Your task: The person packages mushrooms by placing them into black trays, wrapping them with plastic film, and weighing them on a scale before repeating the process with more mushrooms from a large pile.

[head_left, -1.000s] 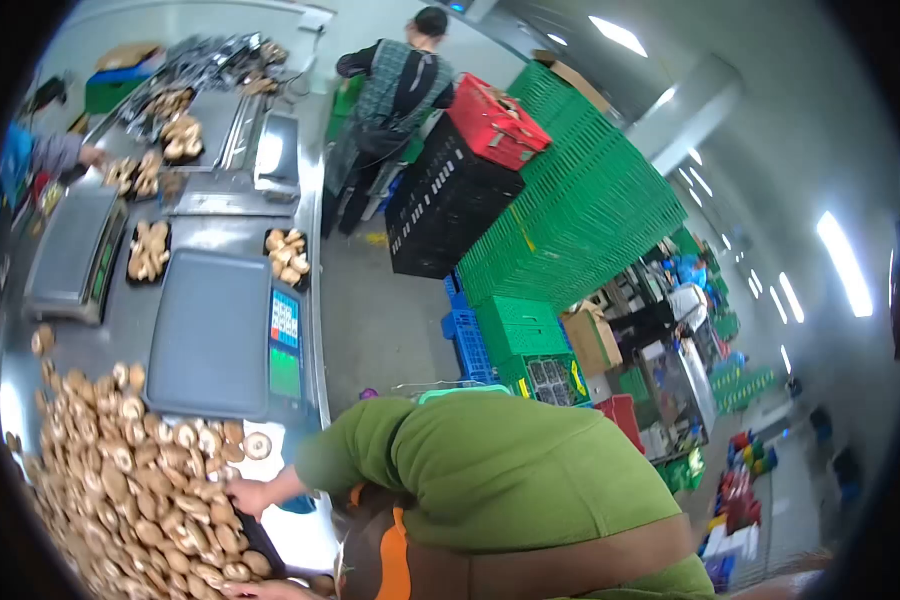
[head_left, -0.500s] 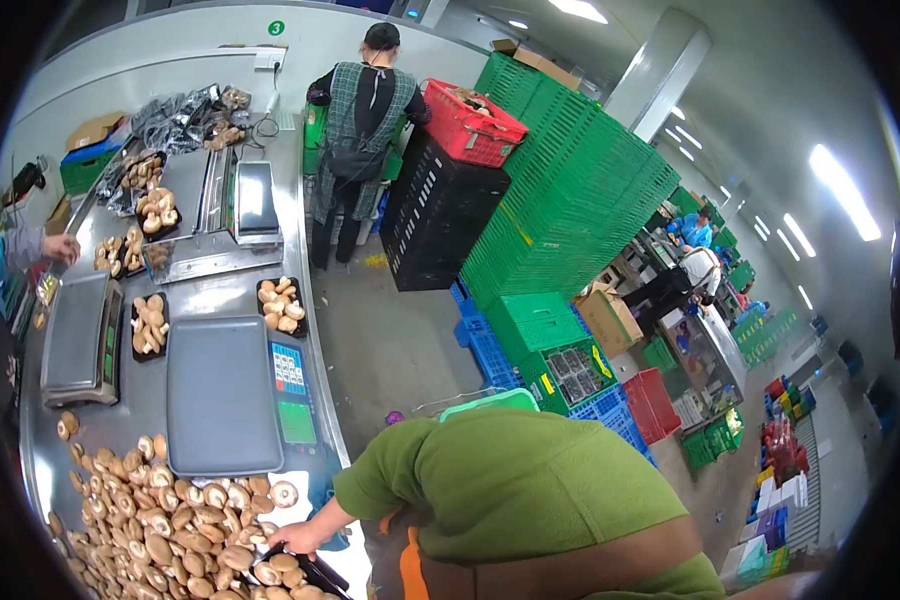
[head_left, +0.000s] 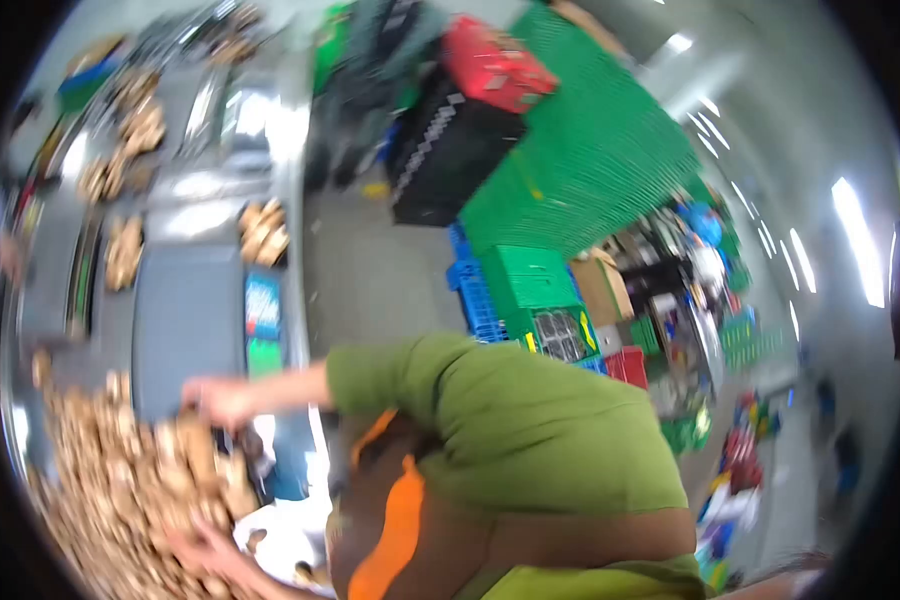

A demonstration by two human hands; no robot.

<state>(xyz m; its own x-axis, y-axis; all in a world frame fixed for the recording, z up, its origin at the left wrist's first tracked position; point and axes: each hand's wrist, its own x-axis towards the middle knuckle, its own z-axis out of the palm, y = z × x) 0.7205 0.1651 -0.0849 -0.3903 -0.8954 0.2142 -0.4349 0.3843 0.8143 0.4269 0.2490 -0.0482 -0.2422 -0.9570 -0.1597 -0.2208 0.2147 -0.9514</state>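
Note:
The frame is smeared by motion. My right hand, at the end of a green sleeve, grips the upper edge of a black tray by the near corner of the scale's grey platform. Brown shiitake mushrooms fill that tray. Lower down, my left hand lies at the heap of loose mushrooms; its fingers are too blurred to read.
More mushroom trays stand beside the scale and farther along the metal table. Another scale is at the far side. A person stands by black crates and tall green crate stacks.
My right hand has lifted the tray up and left toward the scale. My left hand has come into view over the heap. The whole view has shifted.

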